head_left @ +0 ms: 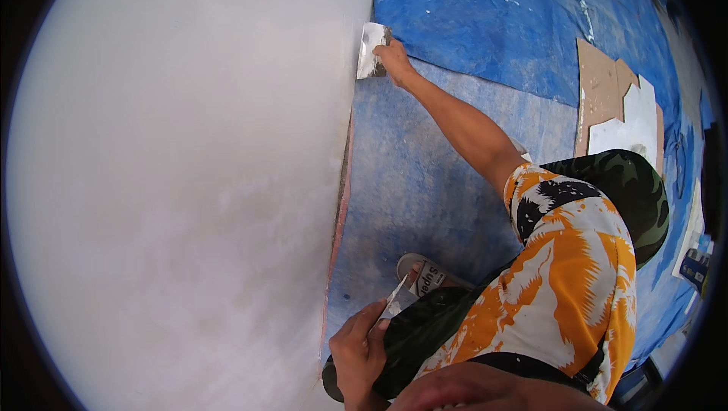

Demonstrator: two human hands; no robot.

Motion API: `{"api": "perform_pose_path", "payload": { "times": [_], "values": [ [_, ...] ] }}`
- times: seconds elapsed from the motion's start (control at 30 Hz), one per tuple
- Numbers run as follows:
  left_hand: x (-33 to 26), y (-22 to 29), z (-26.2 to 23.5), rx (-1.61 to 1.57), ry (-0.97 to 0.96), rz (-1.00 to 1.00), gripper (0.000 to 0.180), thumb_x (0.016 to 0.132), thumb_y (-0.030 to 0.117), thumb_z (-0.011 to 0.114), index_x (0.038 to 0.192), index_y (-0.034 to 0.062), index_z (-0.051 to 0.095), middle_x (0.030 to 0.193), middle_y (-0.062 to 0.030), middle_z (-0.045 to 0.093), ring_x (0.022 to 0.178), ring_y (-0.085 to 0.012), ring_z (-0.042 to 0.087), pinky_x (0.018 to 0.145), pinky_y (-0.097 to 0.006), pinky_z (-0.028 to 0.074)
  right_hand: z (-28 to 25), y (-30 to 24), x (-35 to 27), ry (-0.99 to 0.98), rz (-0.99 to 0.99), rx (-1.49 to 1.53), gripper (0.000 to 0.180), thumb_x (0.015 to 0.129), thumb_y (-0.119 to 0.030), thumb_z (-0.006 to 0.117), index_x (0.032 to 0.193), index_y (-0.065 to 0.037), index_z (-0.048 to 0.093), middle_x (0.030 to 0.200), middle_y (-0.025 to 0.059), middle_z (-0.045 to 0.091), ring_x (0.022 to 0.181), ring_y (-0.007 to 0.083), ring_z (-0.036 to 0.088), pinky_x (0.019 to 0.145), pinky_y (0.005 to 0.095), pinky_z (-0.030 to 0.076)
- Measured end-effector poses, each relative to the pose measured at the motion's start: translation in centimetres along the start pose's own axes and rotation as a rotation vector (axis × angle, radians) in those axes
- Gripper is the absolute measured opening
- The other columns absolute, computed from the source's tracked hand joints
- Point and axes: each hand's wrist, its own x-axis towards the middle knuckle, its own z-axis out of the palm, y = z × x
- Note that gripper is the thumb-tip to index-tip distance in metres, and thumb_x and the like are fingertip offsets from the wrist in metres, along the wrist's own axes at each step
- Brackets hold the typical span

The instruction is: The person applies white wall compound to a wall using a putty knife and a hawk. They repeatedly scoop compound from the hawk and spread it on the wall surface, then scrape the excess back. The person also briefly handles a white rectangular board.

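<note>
A broad steel plastering trowel (368, 51), smeared with white, is held in my right hand (393, 61) with the arm stretched far forward. Its edge lies at the foot of the white wall (189, 168), where wall and floor covering meet. Close to my body on the left, my left hand (356, 346) is closed round a thin putty knife (395, 298) with white on its blade; the fingers hide its handle. That hand is beside my bent leg in dark trousers (425, 327), apart from the trowel.
Blue sheeting (485, 17) spreads over the floor, with a paler worn stretch (432, 153) next to the wall. My slippered foot (426, 273) stands on it. Cardboard pieces (599, 85) and a white sheet (629, 127) lie to the right. A dark blue object (695, 265) sits at the far right.
</note>
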Motion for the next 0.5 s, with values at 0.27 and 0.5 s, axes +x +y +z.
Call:
{"api": "perform_pose_path", "payload": {
  "times": [0.27,0.5],
  "values": [
    [-0.4,-0.3,1.1,-0.015,0.0,0.019,0.022,0.089,0.011,0.068,0.109,0.004,0.07,0.099,-0.0171,0.072,0.09,-0.0313,0.071,0.076,-0.035,0.055,-1.4,4.4,4.4,0.095,0.178,0.046,0.025,0.081,-0.006,0.059,0.103,0.006,0.061,0.089,0.0137,0.064,0.077,0.0238,0.066,0.059,0.0392,0.052],
    [-1.4,-0.1,1.3,0.024,0.022,0.047,0.022,0.088,0.01,0.068,0.109,0.0034,0.07,0.099,-0.0168,0.072,0.089,-0.0307,0.072,0.076,-0.034,0.055,4.2,-2.6,0.4,0.035,0.073,-0.225,0.047,0.083,-0.013,0.054,0.126,0.004,0.05,0.099,0.0209,0.065,0.086,0.0322,0.066,0.071,0.0403,0.053]
  ]
}}
